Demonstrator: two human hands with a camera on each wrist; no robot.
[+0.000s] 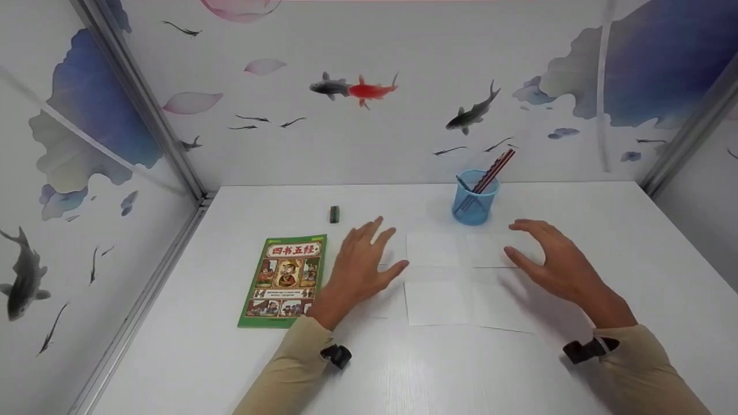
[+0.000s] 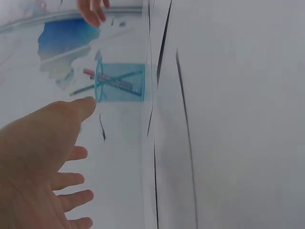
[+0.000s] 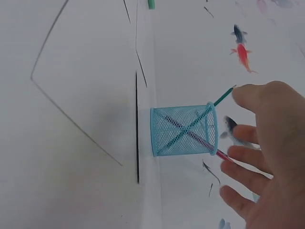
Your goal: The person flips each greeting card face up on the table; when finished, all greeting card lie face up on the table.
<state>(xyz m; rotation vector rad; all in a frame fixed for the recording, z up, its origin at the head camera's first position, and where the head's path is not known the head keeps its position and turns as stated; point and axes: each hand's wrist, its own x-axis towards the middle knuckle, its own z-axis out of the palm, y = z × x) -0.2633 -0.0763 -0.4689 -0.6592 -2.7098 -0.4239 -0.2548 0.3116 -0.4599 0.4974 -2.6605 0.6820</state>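
Note:
Above the white tabletop my left hand (image 1: 360,262) hovers with fingers spread, holding nothing, just right of a green-bordered comic-style book (image 1: 277,282). My right hand (image 1: 556,262) is raised on the other side, fingers loosely bent and apart from the thumb, with nothing between them. Several white paper sheets (image 1: 438,302) lie flat between and partly under the hands; their edges are faint against the table. Behind them stands a blue mesh pen cup (image 1: 473,212) with red-striped pencils (image 1: 497,168) and a green pencil (image 3: 223,96) in it. Neither hand touches the cup.
A small dark green block (image 1: 334,214), perhaps an eraser, lies behind the book. White wall panels (image 1: 403,150) painted with fish enclose the table's back and sides. Metal posts (image 1: 144,92) stand at the corners.

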